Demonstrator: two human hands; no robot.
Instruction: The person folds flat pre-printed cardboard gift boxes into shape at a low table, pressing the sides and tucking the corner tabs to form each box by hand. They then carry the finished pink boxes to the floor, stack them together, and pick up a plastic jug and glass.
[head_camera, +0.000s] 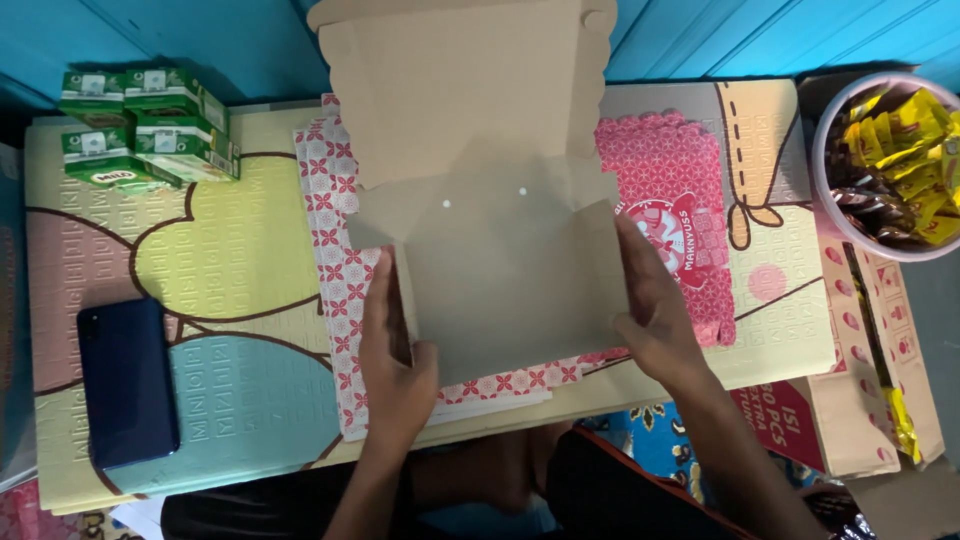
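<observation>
Cardboard box (500, 200), flat and only partly folded, lies between my two hands on a stack of red-and-white patterned sheets (335, 215), with its big lid panel running away from me toward the blue wall (200, 40), so its long axis points straight out from my chest. Under it all is the pastel mat (230, 260), which covers most of the low table. My left hand (392, 350) sits at the near left corner, fingers pointing forward along the left side flap and curled around its edge; it is neither flat open nor fisted. My right hand (655, 305) presses the right side flap from outside, palm in, fingers straight, with the thumb tucked where I cannot see it. Both hands are about equally near the box, one on each side. I cannot make out whether the flaps stand fully upright, since I look straight down on them. To my left lie a dark phone (125, 385) and green drink cartons (150, 125); at the right edge a bowl (825, 200) of yellow sachets (915, 120) is cut off.
</observation>
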